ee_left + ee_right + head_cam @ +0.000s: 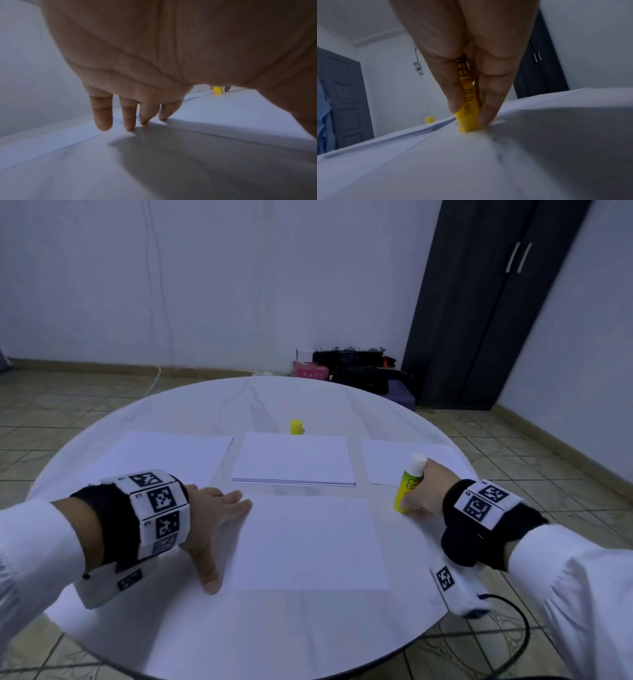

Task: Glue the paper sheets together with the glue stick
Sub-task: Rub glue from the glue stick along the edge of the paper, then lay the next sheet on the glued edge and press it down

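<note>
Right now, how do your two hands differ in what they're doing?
The left hand lies flat with its fingers straight, resting at the left edge of the near paper sheet; the right hand is curled around the glue stick. The left hand holds nothing, while the right hand stands the uncapped glue stick upright on the table, beside that sheet. Both wear marker-covered wristbands.

Dim bluish light, soft blur, warped edges

Glue stick (409, 485) print seems unreadable.
</note>
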A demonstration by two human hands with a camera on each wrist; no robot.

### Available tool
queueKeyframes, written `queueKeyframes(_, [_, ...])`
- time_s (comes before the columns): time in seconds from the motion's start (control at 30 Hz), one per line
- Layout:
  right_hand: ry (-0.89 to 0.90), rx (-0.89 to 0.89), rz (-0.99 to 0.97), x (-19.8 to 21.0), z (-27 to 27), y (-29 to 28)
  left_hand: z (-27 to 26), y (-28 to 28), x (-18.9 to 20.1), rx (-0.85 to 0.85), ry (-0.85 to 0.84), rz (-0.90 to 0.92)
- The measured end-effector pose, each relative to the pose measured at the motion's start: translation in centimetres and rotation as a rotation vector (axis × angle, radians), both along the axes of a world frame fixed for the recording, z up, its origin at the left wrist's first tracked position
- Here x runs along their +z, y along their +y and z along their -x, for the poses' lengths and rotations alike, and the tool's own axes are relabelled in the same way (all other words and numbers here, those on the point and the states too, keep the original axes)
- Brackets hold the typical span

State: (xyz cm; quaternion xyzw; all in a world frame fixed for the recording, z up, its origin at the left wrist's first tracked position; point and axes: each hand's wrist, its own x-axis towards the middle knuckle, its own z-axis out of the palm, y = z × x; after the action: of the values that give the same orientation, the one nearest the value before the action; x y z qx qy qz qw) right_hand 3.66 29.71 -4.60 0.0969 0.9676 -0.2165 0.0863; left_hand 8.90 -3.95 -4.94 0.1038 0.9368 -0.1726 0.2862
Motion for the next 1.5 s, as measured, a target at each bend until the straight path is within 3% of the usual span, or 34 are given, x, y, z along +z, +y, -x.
queueKeyframes(0.23, [-0.235, -0.029, -0.167, 2.5, -3.4, -1.6, -0.3, -2.0, 0.4, 0.009, 0.027, -0.090])
queueKeyframes(0.33, [-0.335, 0.173, -0.228, 4.2, -5.7, -4.7, -0.1, -3.5, 1.0, 0.044, 0.071, -0.139])
queueKeyframes(0.4, [-0.351, 0.335, -0.247, 5.0, -5.7, -7.7, 0.6, -5.2, 1.7, 0.191, 0.064, -0.178])
queueKeyframes(0.53, [-0.241, 0.565, -0.285, 6.0, -2.9, -15.6, 3.5, -10.3, 1.9, 0.345, 0.212, -0.167])
queueKeyframes(0.67, [-0.144, 0.612, -0.344, 5.4, 2.8, -23.2, 6.3, -14.9, 1.5, 0.548, 0.326, -0.150])
queueKeyframes(0.87, [-0.063, 0.645, -0.469, 2.8, 8.0, -30.4, 14.2, -23.1, -6.1, 0.683, 0.212, -0.142])
queueKeyframes(1.07, [-0.119, 0.592, -0.541, 2.2, 8.8, -32.2, 9.6, -19.2, -1.3, 0.572, 0.289, -0.064])
queueKeyframes(1.17, [-0.128, 0.634, -0.568, 2.6, 8.5, -32.3, 9.0, -18.4, -0.5, 0.566, 0.326, -0.142])
queueKeyframes(1.33, [-0.179, 0.654, -0.549, 2.9, 8.5, -32.5, 9.4, -18.3, -0.4, 0.538, 0.333, -0.122])
queueKeyframes(1.5, [-0.134, 0.653, -0.423, 3.2, 7.6, -32.8, 9.0, -17.8, -0.2, 0.551, 0.322, -0.126])
